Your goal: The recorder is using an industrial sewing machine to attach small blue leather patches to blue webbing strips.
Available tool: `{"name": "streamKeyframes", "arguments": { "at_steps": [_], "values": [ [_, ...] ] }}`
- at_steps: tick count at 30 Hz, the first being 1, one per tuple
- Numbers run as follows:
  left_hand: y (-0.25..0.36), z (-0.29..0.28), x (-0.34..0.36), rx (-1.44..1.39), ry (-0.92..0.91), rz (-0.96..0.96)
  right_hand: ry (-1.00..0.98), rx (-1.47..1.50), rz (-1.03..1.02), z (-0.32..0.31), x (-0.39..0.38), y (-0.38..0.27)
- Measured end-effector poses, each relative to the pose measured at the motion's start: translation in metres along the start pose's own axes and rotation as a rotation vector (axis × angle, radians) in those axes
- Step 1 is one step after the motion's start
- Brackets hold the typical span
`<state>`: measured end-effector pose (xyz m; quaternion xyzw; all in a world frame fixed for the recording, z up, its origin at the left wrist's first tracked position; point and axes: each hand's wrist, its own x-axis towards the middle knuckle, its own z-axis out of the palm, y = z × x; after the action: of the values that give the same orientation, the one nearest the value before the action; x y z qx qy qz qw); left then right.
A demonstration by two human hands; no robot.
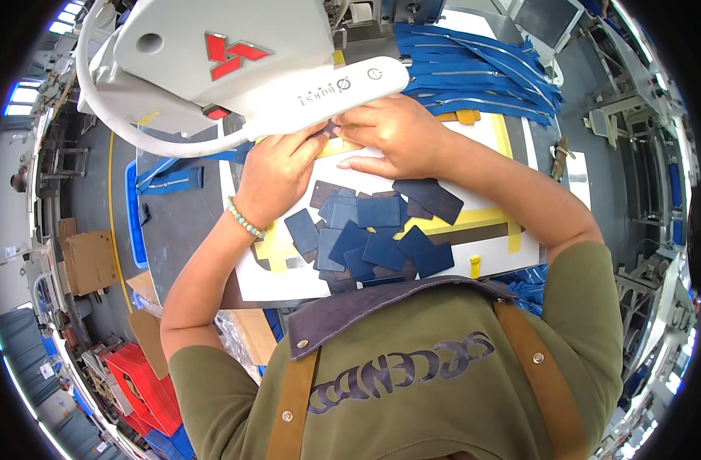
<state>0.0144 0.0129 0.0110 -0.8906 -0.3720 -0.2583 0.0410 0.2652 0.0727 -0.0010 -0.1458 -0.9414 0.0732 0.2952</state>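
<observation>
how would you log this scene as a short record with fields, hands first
left hand: fingers partly beneath a white machine panel, grip unclear
right hand: beside the left, grip unclear
bracelet: beaded, on the left wrist
loose pieces: dark, mostly blue, overlapping, nearer the body than the hands
beneath pieces: white board with yellow tape
far right: blue zipper strips
lower left: red container

Flat pieces (379, 212) before the sewing machine (174, 77), zippers (473, 74) behind, to the right.
</observation>
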Motion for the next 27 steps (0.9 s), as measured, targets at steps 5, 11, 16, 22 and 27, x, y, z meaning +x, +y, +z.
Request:
{"name": "streamKeyframes", "arguments": {
  "at_steps": [5,11,16,22,27],
  "values": [
    [-0.002,0.005,-0.002,-0.127,0.037,-0.055,0.023,0.026,-0.023,-0.005,-0.001,-0.001],
    [-0.002,0.003,-0.003,-0.065,0.003,-0.034,-0.043,0.013,0.004,-0.008,0.000,-0.001],
    [-0.006,-0.001,-0.010,0.044,0.089,0.004,0.049,0.068,0.137,-0.011,-0.004,0.002],
    [-0.010,-0.005,-0.009,-0.022,0.058,0.087,-0.094,0.048,0.035,-0.004,0.000,0.003],
    [-0.011,0.000,-0.011,-0.033,0.058,0.080,-0.108,0.083,0.058,-0.003,0.000,0.002]
  ]
}}
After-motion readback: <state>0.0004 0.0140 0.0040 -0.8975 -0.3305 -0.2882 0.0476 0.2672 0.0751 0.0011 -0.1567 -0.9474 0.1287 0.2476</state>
